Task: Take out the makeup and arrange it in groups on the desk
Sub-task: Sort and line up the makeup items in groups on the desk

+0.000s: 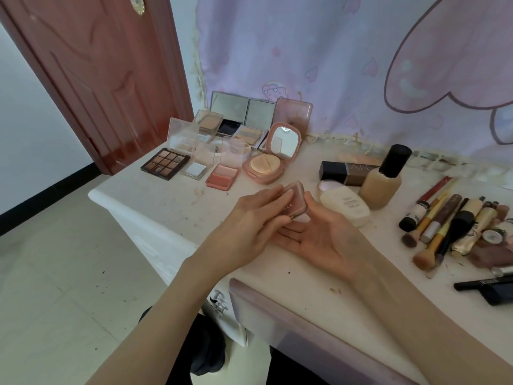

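A: Where is the small pink compact (291, 202)?

B: Just above the counter (172, 201), between the person's two hands, in front of the open round powder compact (265, 168) and just left of the cream bottle (344, 204).

A: Who holds it?

B: The left hand (249, 226) pinches it, fingers curled over the lid. The right hand (324, 237) lies palm up beneath with fingers straight, its thumb touching the case's right edge.

A: How will it handle?

B: Likely light, stiff and smooth, so it could slip; a hinged case with pressed powder would crack if dropped. Best taken by its two opposite side edges, lid kept shut.

A: Where should it go?

B: Probably with the palettes, beside the coral blush (222, 177), not the brushes (444, 229).
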Demonstrator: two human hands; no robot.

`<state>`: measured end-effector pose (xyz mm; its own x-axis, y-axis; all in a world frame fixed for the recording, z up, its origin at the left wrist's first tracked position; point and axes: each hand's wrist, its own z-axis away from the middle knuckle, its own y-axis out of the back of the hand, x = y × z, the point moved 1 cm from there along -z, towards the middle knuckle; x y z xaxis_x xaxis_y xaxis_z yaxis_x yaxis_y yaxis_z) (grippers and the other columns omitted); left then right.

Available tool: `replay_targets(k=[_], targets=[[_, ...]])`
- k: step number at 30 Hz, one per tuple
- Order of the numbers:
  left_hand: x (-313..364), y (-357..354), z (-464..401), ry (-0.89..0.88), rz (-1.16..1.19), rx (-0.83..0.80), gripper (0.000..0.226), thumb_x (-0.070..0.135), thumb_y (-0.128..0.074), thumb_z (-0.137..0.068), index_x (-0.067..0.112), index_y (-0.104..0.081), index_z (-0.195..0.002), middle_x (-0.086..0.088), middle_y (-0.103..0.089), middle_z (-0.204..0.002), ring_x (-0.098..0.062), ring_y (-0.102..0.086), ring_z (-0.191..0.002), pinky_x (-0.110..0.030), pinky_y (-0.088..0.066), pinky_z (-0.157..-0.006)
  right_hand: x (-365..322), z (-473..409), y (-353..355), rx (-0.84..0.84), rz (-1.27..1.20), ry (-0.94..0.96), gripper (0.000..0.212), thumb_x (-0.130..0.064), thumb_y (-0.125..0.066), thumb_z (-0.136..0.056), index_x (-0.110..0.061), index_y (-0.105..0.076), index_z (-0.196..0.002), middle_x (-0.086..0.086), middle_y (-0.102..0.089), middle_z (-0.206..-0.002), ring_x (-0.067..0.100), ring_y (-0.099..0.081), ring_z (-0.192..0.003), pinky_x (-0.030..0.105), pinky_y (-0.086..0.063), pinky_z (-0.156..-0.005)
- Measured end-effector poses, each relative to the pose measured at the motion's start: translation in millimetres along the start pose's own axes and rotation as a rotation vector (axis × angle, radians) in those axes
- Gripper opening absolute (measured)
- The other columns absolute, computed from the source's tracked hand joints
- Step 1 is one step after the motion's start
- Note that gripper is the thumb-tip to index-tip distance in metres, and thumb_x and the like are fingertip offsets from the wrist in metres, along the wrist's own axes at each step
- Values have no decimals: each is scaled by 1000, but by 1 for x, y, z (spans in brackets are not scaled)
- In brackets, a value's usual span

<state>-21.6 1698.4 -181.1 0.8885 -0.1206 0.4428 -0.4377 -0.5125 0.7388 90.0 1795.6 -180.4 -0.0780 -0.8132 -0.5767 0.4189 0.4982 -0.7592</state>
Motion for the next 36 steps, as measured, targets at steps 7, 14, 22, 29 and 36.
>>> replay_targets(k=[7, 14, 22, 29, 36], targets=[[-6, 16, -2, 25, 47, 4, 36, 16, -42, -97, 4, -51, -129, -7, -67, -102, -8, -52, -98, 5, -31, -80, 3, 1, -1, 50, 31, 5, 37, -28, -55, -82, 2, -68, -98, 30, -65, -100, 38, -66, -95, 50, -50, -88], [-21, 45, -19, 135, 44, -20, 33, 30, -45, -93, 16, -65, -116, -1, -70, -104, -7, -63, -93, -21, -47, -82, 7, -2, -6, 21, 117, 32, 30, -15, -45, -93, -2, -56, -118, 24, -66, -109, 33, -67, -97, 39, -55, -85], [-47, 71, -61, 243, -52, -134, 22, 4, -50, -93, 5, -70, -101, -3, -69, -101, -13, -59, -93, 1, -33, -77, 17, -26, -22, 277, 877, 380, 26, -9, -48, -95, -28, -62, -105, -2, -69, -102, 13, -64, -100, 32, -48, -96], [-61, 55, -74, 301, -62, -270, 22, 4, -50, -93, 7, -70, -102, 0, -66, -98, -8, -52, -89, 3, -31, -72, 21, -17, -21, 299, 1586, 468, 56, -32, -52, -93, -23, -29, -143, -8, -38, -142, 6, -30, -133, 11, -19, -101], [-67, 49, -79, 301, -72, -206, 20, 9, -56, -90, 16, -72, -99, -1, -57, -90, -11, -50, -81, -5, -32, -69, 31, -33, -11, 359, 2075, 382, 73, -61, -16, -91, -16, -10, -149, 0, -7, -158, 12, 0, -145, 31, 8, -116]])
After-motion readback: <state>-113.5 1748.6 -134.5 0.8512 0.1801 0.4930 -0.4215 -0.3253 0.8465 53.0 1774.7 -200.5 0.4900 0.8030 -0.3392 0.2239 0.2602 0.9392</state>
